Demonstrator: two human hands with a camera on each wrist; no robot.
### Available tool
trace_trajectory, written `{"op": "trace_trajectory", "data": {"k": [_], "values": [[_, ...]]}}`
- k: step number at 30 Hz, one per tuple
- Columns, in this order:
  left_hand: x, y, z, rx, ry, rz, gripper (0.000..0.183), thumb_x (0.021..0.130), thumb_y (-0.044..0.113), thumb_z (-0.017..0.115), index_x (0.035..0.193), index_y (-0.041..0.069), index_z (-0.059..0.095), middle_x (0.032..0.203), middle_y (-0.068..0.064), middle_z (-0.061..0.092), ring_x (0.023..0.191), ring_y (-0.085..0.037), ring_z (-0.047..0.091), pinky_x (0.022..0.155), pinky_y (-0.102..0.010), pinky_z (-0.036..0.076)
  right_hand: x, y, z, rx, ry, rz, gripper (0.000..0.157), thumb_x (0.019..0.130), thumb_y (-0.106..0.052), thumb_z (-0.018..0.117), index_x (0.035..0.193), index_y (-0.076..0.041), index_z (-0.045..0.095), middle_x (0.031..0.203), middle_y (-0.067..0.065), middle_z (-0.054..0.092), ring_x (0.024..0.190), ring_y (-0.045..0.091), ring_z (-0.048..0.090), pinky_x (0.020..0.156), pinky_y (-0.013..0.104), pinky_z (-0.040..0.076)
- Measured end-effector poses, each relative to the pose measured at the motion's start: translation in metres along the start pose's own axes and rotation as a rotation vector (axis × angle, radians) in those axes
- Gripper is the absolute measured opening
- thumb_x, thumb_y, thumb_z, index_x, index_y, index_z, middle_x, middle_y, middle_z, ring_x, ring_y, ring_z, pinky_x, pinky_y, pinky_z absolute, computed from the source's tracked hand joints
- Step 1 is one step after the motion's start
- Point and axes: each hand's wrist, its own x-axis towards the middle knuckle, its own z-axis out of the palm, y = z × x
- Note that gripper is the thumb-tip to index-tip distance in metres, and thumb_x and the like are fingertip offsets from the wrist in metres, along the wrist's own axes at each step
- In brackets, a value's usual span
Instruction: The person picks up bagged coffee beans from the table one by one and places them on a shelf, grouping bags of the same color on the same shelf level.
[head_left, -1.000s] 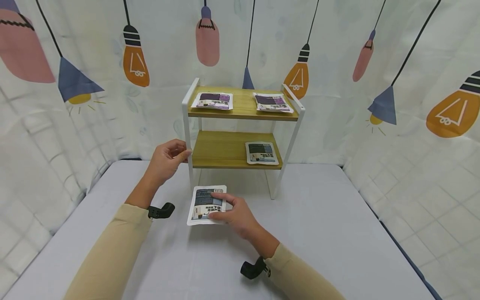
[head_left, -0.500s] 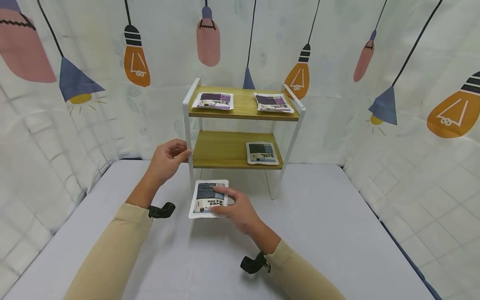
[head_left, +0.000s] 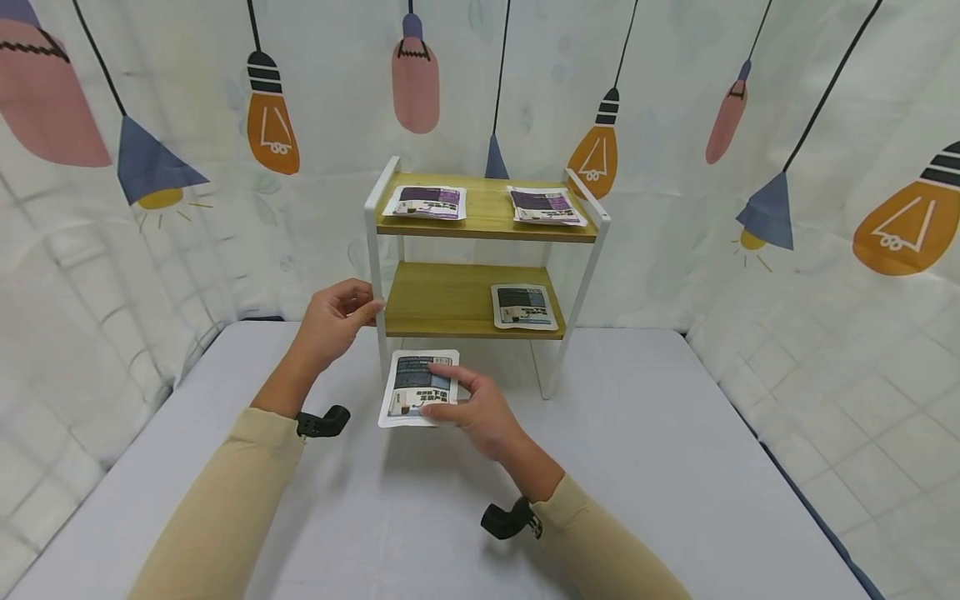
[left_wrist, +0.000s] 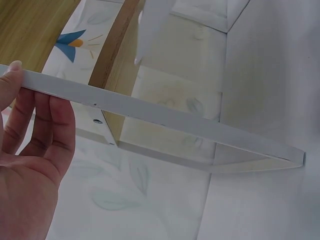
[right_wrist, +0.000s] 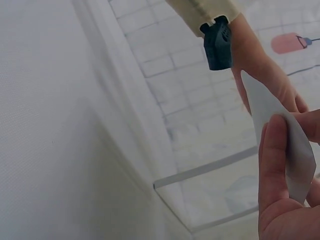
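My left hand grips the white left front leg of a small two-tier shelf; in the left wrist view the thumb lies on one side of the leg and curled fingers on the other. My right hand pinches the right edge of a flat white-edged pouch with a dark and pale printed label. This pouch is held above the table, in front of and below the lower board. From the side, in the right wrist view, the pouch looks slightly bulged between thumb and fingers.
Two purple-labelled pouches lie on the top board, one at left and one at right. Another dark-labelled pouch lies at the right of the lower board. A white-covered table stands before a lamp-patterned curtain.
My right hand has raised the pouch and moved it a little forward, towards the shelf's lower board. The left hand has kept its place on the leg.
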Motion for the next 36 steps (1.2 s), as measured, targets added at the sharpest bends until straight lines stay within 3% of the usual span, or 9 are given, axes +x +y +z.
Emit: {"op": "trace_trajectory", "data": {"k": [18,36], "values": [[0.000,0.000,0.000,0.003,0.008,-0.007,0.027,0.101,0.025,0.067,0.120,0.005,0.067,0.112,-0.020,0.071,0.095,-0.005,0.070,0.082,-0.016,0.058,0.002,-0.013,0.000,0.022,-0.011,-0.015,0.067,0.084,0.012,0.075,0.142,-0.017,0.062,0.141,0.014,0.055,0.104,0.023,0.070,0.092,0.038,0.061],[0.000,0.001,0.000,-0.019,0.001,0.002,0.028,0.101,0.023,0.067,0.122,0.005,0.067,0.112,-0.021,0.071,0.096,-0.006,0.070,0.083,-0.017,0.058,0.009,-0.018,-0.003,0.033,-0.009,-0.023,0.067,0.085,0.011,0.074,0.144,-0.017,0.061,0.144,0.015,0.054,0.102,0.022,0.071,0.086,0.032,0.062]]}}
